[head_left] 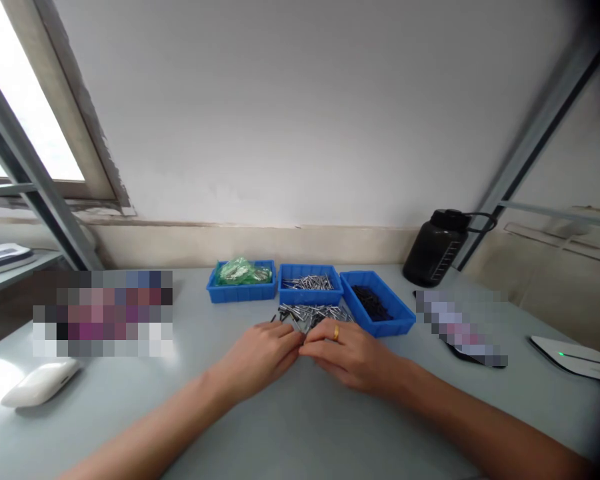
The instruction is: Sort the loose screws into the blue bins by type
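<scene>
My left hand [267, 348] and my right hand [353, 353] meet at the fingertips just above the table, in front of a loose pile of thin silver metal pins [325, 311]. Both hands are closed in a pinch, and whatever lies between the fingers is too small and hidden to name. A gold ring [336, 333] is on a right-hand finger. Some dark slim pieces [283, 313] lie among the pins, partly covered by the fingers. Behind the pile, a blue bin [310, 298] holds more silver pins, and a blue bin [393, 327] to its right holds black slim pieces [373, 303].
At the left, another blue bin [243, 293] contains a green plastic bag [241, 270] of parts. A dark bottle [436, 250] stands at the back right, near a blurred-out flat object [460, 330]. White devices [43, 383] lie at both sides. A wall [280, 133] closes off the back.
</scene>
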### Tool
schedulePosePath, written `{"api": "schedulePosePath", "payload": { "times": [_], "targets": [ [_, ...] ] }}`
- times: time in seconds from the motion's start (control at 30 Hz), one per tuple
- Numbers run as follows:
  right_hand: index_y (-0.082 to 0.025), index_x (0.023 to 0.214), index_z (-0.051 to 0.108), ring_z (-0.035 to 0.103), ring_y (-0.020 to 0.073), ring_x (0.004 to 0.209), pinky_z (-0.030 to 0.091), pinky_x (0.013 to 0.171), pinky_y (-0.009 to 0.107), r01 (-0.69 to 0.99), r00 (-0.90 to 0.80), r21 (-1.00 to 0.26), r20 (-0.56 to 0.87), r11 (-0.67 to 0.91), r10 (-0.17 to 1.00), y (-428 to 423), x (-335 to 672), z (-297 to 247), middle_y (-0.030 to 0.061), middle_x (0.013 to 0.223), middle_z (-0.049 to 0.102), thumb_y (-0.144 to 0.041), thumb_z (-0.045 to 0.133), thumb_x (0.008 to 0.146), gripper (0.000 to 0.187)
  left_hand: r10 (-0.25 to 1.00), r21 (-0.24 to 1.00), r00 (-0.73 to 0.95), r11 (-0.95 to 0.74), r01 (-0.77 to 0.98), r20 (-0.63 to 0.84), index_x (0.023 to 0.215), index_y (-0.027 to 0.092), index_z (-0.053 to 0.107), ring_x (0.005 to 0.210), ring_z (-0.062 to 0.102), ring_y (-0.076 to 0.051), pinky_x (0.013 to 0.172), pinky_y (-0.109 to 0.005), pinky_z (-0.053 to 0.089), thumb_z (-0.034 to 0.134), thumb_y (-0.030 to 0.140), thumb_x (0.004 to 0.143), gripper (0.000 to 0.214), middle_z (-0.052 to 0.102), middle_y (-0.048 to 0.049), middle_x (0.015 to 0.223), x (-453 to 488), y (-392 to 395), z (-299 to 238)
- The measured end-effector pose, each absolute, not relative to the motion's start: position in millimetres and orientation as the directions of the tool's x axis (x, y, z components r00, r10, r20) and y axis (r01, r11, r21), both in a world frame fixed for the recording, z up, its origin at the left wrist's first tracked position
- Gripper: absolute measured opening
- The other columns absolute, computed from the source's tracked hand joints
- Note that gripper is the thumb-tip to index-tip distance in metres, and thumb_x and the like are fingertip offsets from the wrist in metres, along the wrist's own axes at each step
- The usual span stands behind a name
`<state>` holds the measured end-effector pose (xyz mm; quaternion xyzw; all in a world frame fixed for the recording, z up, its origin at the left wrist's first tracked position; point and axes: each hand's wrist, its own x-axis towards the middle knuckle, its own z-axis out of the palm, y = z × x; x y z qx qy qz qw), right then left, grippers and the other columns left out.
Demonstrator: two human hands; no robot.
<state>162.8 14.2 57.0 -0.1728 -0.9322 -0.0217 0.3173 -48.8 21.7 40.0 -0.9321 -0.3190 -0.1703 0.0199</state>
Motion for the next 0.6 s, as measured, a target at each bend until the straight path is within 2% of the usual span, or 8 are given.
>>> {"api": "schedulePosePath", "payload": {
  "times": [0.2,0.37,0.6],
  "targets": [
    [-0.018,0.105,0.060,0.058,0.0154,0.089,0.050,0.079,0.029,0.475,-0.683,-0.093,0.589,0.875,0.433,22,166,56,0.0067,0.094,0.063,-0.016,0.044,0.091,0.021,0.607,0.049,0.693,-0.765,0.643,0.388,0.079,0.018,0.056,0.067,0.057,-0.015,0.061,-0.026,0.044,0.034,0.027,0.097,0.029,0.060,-0.0022,0.073,-49,23,41],
    [-0.018,0.104,0.061,0.058,0.0171,0.088,0.049,0.079,0.031,0.557,-0.663,-0.086,0.554,0.826,0.504,28,168,52,0.0075,0.092,0.063,-0.018,0.043,0.093,0.021,0.639,0.055,0.641,-0.725,0.687,0.424,0.086,0.019,0.058,0.069,0.057,-0.016,0.062,-0.027,0.044,0.032,0.029,0.097,0.030,0.059,-0.0021,0.074,-49,23,44],
    [-0.017,0.089,0.062,0.059,0.0172,0.079,0.048,0.072,0.029,0.648,-0.673,-0.076,0.408,0.758,0.617,27,163,50,0.0045,0.080,0.063,-0.021,0.044,0.093,0.019,0.598,0.065,0.621,-0.745,0.664,0.507,0.091,0.019,0.059,0.070,0.057,-0.016,0.062,-0.028,0.045,0.035,0.028,0.097,0.026,0.060,-0.0022,0.076,-51,22,44]
  ]
}}
